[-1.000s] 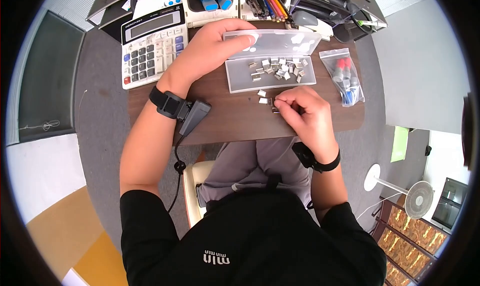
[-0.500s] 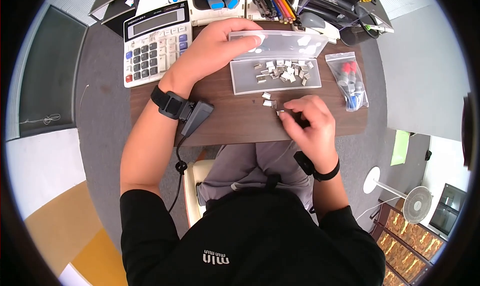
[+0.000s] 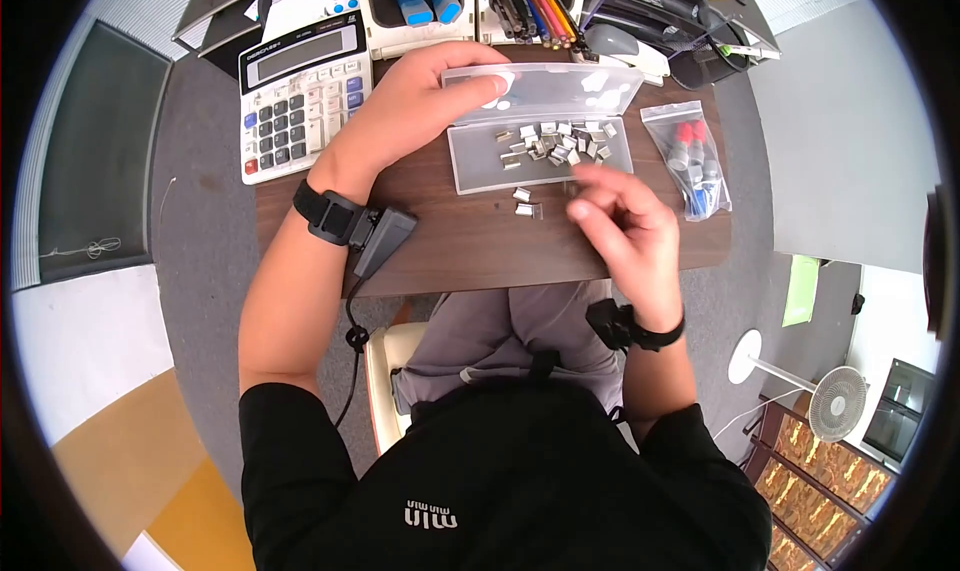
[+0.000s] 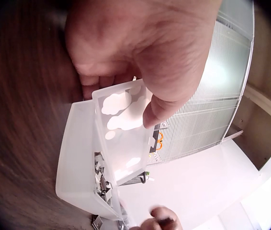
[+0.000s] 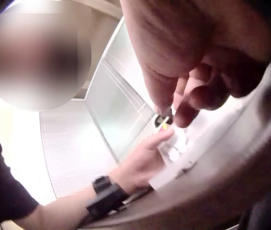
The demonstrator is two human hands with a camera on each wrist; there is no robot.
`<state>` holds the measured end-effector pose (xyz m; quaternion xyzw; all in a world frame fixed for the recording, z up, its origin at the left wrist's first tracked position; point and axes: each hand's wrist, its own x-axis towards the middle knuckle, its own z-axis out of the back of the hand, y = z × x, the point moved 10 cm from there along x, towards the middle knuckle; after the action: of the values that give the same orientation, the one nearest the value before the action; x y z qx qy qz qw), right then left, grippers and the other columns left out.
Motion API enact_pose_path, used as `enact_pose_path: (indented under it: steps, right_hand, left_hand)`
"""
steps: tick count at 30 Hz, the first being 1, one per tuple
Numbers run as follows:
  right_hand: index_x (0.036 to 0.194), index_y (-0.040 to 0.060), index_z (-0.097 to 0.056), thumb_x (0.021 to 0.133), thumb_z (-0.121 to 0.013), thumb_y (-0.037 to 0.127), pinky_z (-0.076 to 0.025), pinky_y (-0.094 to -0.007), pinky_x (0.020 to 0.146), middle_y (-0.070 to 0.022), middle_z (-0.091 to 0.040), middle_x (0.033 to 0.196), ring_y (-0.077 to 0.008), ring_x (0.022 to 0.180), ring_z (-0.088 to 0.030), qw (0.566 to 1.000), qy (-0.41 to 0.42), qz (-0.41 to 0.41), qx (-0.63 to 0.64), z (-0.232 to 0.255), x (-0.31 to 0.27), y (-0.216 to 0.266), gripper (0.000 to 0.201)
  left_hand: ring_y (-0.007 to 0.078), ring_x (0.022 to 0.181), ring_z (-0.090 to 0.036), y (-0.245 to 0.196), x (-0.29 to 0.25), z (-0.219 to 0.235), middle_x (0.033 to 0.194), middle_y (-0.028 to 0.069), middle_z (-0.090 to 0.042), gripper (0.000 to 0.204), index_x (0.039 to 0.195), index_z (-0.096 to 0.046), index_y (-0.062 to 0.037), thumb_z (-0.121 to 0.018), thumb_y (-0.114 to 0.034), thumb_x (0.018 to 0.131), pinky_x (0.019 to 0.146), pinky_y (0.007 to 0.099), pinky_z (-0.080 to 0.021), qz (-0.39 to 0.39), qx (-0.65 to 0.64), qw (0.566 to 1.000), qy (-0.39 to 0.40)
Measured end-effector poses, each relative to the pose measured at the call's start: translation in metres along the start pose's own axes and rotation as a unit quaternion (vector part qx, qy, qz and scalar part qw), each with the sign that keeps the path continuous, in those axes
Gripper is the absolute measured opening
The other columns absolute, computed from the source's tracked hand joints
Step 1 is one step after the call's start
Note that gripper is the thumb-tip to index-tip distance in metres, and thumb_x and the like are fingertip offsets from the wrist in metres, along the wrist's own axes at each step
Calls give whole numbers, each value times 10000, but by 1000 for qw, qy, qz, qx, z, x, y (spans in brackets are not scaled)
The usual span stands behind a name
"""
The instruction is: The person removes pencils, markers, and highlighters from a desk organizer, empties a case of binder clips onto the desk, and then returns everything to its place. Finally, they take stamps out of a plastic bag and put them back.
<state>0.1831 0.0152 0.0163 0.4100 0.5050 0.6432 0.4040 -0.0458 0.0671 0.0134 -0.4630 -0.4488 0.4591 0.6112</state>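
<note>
My left hand (image 3: 432,89) holds the raised lid (image 3: 575,89) of a clear plastic box (image 3: 475,161), its thumb on the lid's near face and its fingers behind. Several small silver metal clips (image 3: 555,143) lie heaped in the box's tray. Close to the near right corner of that tray is my right hand (image 3: 640,226), with a blurred metal clip (image 3: 572,186) at its thumb and index fingertips. On the table just in front of the box, a few more loose clips (image 3: 524,209) lie to the left of the right fingertips.
Left of the box stands a large calculator (image 3: 305,101). Organizer bins with blue items and pencils (image 3: 545,11) line the back. A zip bag (image 3: 690,161) of small bottles lies to the right. The table's front edge (image 3: 480,289) runs close to the person's lap.
My right hand has moved from the table near the front edge up toward the box, and the clip at its fingertips has left the table. The left hand still holds the lid.
</note>
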Motion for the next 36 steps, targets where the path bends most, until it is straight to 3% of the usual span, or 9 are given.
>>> enact_pose_path:
  steps: [3, 5, 11, 19, 21, 25, 27, 34, 36]
  right_hand:
    - [1012, 7, -752, 927, -785, -3, -478, -218, 639, 11, -700, 812, -29, 709, -566, 985, -62, 85, -139, 2, -2, 8, 92]
    - [996, 20, -754, 904, -810, 11, -479, -219, 629, 8, -687, 787, -41, 672, -571, 986, -68, 83, -128, 6, -4, 2, 108]
    - [943, 98, -772, 800, -868, 124, -508, -327, 569, -24, -643, 739, -187, 621, -619, 928, 38, 156, -337, -29, 0, 25, 174]
    - [917, 102, -780, 813, -850, 116, -518, -341, 582, -33, -647, 743, -203, 630, -636, 927, 29, 179, -328, -26, -3, 25, 126]
    - [917, 66, -775, 834, -829, 57, -507, -317, 582, -49, -678, 760, -173, 627, -621, 958, 39, 130, -253, -20, -2, 19, 100]
    - [1008, -2, -790, 852, -820, -13, -478, -275, 605, -67, -714, 808, -126, 655, -584, 933, -135, 270, -197, 13, -24, 86, 160]
    - [1045, 0, -791, 874, -806, -7, -483, -286, 611, -100, -724, 821, -145, 652, -591, 924, -124, 222, -284, 4, -9, 95, 172]
    - [1030, 18, -795, 921, -779, 71, -530, -344, 646, -116, -696, 777, -249, 681, -665, 947, -83, 147, -274, -14, -9, 75, 122]
    - [1021, 51, -790, 893, -789, 70, -542, -365, 654, -99, -695, 800, -264, 707, -682, 943, 24, 127, -306, -36, -3, 45, 129]
  left_hand:
    - [83, 1001, -629, -1, -1, -1, 1087, -1, -720, 269, 1202, -727, -13, -684, -206, 1020, 895, 254, -501, 8, -13, 1000, 2]
    - [83, 1002, -630, 0, -1, 0, 1086, -1, -720, 268, 1201, -727, -12, -684, -205, 1020, 896, 254, -501, 6, -7, 1000, 4]
    - [84, 1001, -630, -2, 0, -1, 1077, -3, -719, 268, 1198, -725, -9, -684, -203, 1019, 894, 254, -500, -2, 7, 1000, 2]
    - [90, 1005, -632, -3, -1, -2, 1077, -3, -717, 268, 1195, -726, -8, -684, -206, 1019, 896, 255, -499, 0, 9, 1000, 0]
    - [91, 1006, -635, -3, -1, -1, 1082, -1, -720, 271, 1197, -726, -7, -685, -208, 1019, 900, 255, -500, -14, 1, 1000, -3]
    - [94, 1015, -642, 0, -2, 0, 1094, 5, -725, 271, 1202, -726, -9, -686, -203, 1018, 908, 256, -502, 2, -11, 1000, 1]
    - [96, 1021, -644, -1, 0, -1, 1104, 11, -726, 274, 1206, -727, -9, -689, -203, 1016, 913, 257, -503, 12, 1, 1000, 6]
    - [102, 1039, -647, 1, 0, -1, 1124, 21, -725, 283, 1216, -728, -8, -693, -200, 1011, 922, 265, -508, 8, -15, 1000, 22]
    - [104, 1044, -647, 3, 1, -1, 1130, 22, -725, 285, 1219, -727, -7, -693, -198, 1010, 929, 268, -509, 0, -12, 1000, 14]
